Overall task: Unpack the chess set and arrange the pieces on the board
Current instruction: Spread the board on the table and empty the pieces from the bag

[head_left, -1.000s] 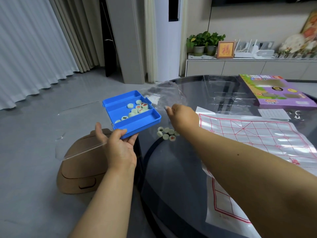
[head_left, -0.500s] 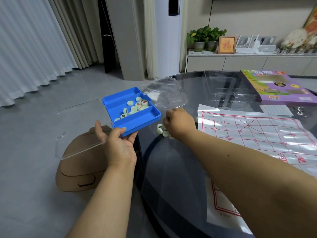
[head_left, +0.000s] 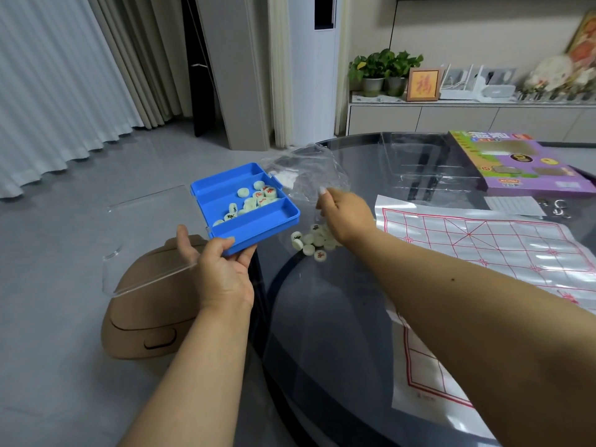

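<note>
Right now your left hand (head_left: 222, 272) grips the near corner of the blue tray (head_left: 245, 206), fingers curled under its edge and thumb on top, holding it in the air just off the rim of the glass table (head_left: 325, 317). The tray's clear hinged lid (head_left: 145, 240) hangs open toward your left. A cluster of pale round xiangqi pieces (head_left: 254, 201) sits in the tray's middle compartment; the two outer compartments look bare.

Your right hand (head_left: 346, 214) hovers over the table with its fingers curled downward. I cannot tell whether it pinches a piece or merely touches the pile, because the back of the hand hides the fingertips. Beneath and just to its left lies a small heap of pieces (head_left: 311, 241) on the glass, near the table's edge.

What the coming move turns on is this: the heap lies between tray and board, directly under your right hand, while the paper board (head_left: 483, 250) spreads out to the right of that hand, its long axis running from near you away across the table. Your right hand is plainly the nearer one to both heap and board, so my judgement is that it should carry pieces rightward onto the grid while your left keeps the tray level.

The purple box (head_left: 516, 166) rests well beyond the board.
</note>
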A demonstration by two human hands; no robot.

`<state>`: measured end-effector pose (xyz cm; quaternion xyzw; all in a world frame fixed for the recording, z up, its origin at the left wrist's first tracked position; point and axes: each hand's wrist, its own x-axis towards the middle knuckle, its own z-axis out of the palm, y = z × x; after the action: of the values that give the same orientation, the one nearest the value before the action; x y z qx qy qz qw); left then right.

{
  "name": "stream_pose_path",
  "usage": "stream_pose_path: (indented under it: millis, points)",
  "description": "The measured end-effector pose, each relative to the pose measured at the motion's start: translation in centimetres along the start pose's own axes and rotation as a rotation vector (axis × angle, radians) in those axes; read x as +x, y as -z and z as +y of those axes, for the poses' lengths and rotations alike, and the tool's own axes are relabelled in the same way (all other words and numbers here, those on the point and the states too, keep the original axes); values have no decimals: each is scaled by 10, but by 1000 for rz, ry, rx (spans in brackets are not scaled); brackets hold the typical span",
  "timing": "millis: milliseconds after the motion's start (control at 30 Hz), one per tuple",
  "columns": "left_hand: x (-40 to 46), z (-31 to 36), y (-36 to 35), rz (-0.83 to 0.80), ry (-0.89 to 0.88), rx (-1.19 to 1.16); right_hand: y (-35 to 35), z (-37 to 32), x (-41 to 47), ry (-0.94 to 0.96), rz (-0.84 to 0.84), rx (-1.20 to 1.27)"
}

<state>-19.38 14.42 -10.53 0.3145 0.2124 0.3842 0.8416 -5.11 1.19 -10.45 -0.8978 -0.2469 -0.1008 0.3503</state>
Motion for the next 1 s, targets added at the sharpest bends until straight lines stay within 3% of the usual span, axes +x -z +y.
stream_pose_path:
  millis: [233, 467, 633, 700, 800, 867, 933, 1000]
  points:
    - [0, -1, -1, 9, 2, -15, 32, 14, 12, -176, -6, 163]
    - [0, -1, -1, 22, 7, -15, 45, 20, 7, -224, 32, -136]
    - [-2, 0, -1, 16, 1, -11, 40, 22, -8, -235, 1, -143]
    - [-2, 0, -1, 14, 0, -14, 38, 21, -11, -264, -17, 65]
    - [-1, -1, 0, 10, 5, -12, 45, 15, -6, -391, -93, 629]
    - [-1, -1, 0, 7, 6, -8, 56, 12, -1, -426, -120, 771]
    - [0, -1, 0, 9, 7, -12, 63, 13, 1, -386, -87, 615]
    - [1, -1, -1, 13, 10, -22, 65, 16, -2, -315, -27, 305]
